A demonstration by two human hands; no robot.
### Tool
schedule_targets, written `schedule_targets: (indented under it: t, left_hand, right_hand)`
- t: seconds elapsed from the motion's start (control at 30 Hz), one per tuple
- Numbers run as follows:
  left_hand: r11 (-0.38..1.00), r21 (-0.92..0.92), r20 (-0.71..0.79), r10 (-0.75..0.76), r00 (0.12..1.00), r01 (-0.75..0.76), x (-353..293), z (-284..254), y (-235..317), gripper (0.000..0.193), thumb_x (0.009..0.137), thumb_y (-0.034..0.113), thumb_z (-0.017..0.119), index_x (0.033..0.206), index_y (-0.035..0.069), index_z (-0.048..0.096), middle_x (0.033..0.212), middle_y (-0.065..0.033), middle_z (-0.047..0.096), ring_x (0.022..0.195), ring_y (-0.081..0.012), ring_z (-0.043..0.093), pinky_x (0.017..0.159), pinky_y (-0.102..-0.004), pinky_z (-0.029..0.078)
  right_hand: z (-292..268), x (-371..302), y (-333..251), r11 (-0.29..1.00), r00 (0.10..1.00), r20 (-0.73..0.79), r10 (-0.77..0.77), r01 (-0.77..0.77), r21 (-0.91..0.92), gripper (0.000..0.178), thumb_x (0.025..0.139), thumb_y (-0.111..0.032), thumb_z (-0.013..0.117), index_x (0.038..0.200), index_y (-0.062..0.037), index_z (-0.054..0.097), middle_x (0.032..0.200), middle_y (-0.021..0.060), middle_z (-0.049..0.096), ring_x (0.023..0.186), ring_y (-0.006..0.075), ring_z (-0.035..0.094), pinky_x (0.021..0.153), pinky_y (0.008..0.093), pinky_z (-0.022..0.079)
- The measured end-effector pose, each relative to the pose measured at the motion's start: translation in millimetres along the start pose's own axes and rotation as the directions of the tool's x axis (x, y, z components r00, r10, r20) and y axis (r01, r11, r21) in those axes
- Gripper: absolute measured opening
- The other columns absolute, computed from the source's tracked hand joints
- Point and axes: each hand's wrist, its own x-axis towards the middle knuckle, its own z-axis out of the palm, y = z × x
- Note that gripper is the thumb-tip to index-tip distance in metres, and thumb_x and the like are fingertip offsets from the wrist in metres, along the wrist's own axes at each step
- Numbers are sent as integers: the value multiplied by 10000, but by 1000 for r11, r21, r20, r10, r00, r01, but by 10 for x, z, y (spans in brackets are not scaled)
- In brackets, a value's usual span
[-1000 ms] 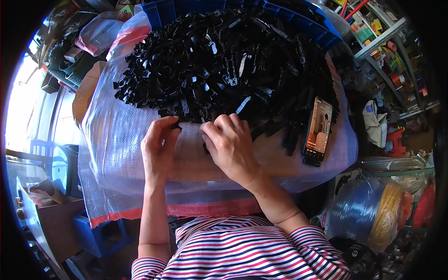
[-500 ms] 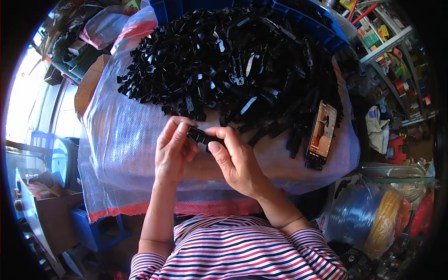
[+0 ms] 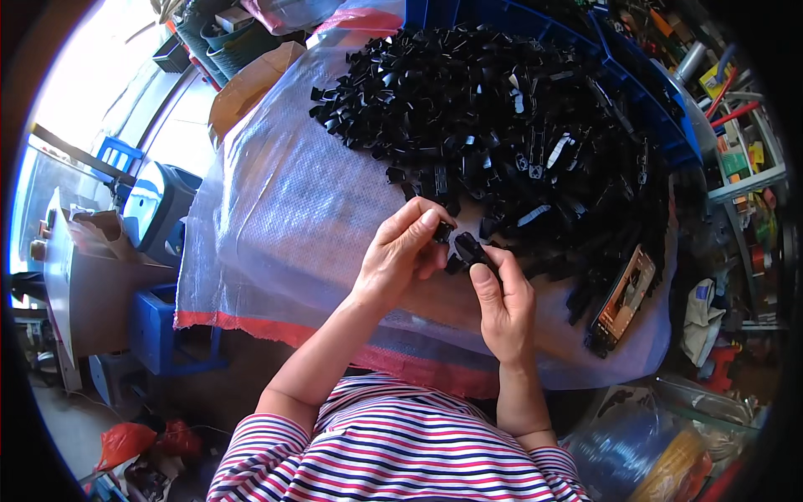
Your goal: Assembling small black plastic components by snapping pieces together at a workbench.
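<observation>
My left hand (image 3: 403,249) is closed in a pinch, with a small black plastic piece (image 3: 444,232) at its fingertips. Beside it, my right hand (image 3: 508,308) grips a longer black plastic part (image 3: 471,250) between thumb and fingers, its end pointing toward the left hand. A narrow gap shows between the two pieces. Just beyond both hands spreads a large heap of black plastic parts (image 3: 468,100), many of them strip-like or clip-like. The heap and my hands are over a translucent white woven sheet (image 3: 268,217) with a red hem.
A phone (image 3: 623,301) with a lit screen leans at the heap's right edge. Behind the heap stands a blue crate (image 3: 535,29). A blue stool (image 3: 159,326) is at the left, and a wrapped spool (image 3: 619,452) lies at the lower right. Loaded shelves (image 3: 749,180) line the right side.
The view has turned, so the heap and phone appear farther right. My hands have drawn slightly apart; the black parts at their fingertips, earlier close together, now show a gap.
</observation>
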Motion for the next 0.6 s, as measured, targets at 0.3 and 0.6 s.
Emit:
schedule_targets:
  t: [0.3,0.6]
  left_hand:
    - [998,-32,-70,57,996,-60,6,47,-27,231,937,294,444,953,75,514,720,-54,569,567,-80,490,486,-176,362]
    - [944,157,-237,321,917,-290,164,265,-30,177,941,236,445,924,78,524,687,10,514,599,-56,450,549,-185,368]
  right_hand:
    - [86,-3,37,967,983,-75,-166,147,-210,198,852,-95,570,1027,-9,539,868,122,593,766,243,590,686,313,459]
    - [216,-10,3,946,969,-28,-245,233,-224,227,832,-90,579,1027,9,522,926,194,599,779,317,607,629,361,470]
